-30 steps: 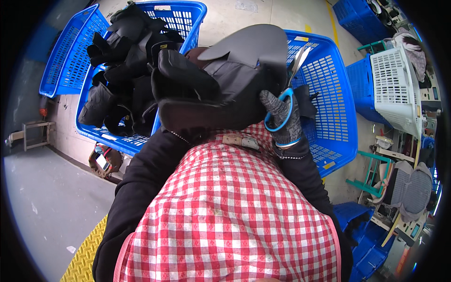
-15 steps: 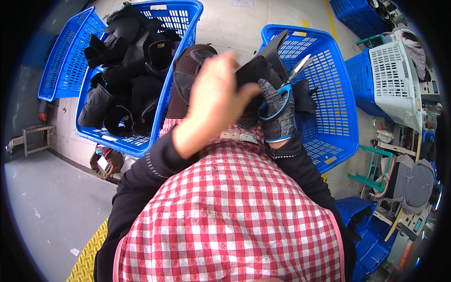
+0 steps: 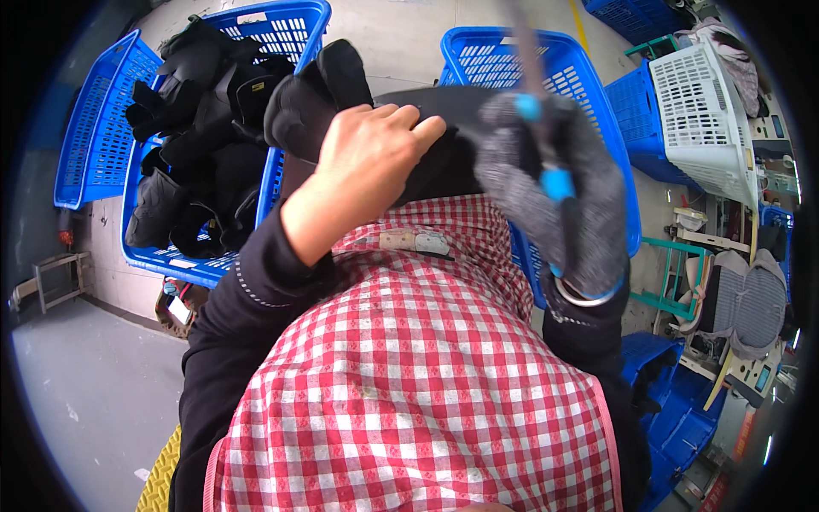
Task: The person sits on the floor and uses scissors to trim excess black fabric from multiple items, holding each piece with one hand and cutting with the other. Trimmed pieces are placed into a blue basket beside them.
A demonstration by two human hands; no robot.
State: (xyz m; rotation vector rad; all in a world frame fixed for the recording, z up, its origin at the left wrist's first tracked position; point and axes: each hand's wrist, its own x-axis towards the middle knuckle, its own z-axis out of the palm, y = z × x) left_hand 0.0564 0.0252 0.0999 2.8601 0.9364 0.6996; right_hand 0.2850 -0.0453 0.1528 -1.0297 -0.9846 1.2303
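Observation:
Across my lap lies a black padded piece point(image 3: 437, 171), with moulded, rounded lobes at its left end and a flat, smooth panel stretching right. My bare left hand point(image 3: 371, 149) is closed over its middle, fingers curled into the material. In a grey knitted glove, my right hand point(image 3: 572, 213) is wrapped around scissors point(image 3: 557, 183) with blue handles. The blades point away from me and are smeared by motion. This hand is raised beside the piece's right end; whether it touches the piece, I cannot tell.
A blue basket point(image 3: 183, 271) heaped with similar black pieces stands left, another blue basket point(image 3: 633, 183) right, partly behind my right hand. Farther right are a white crate point(image 3: 695, 111), stacked blue crates and a green metal frame point(image 3: 674, 303). A red checked apron point(image 3: 401, 367) covers my lap.
My left hand has come down and closed on the black piece, which has shifted and now lies crosswise. My right hand has lifted toward me and rightward with the scissors, their blades now pointing away.

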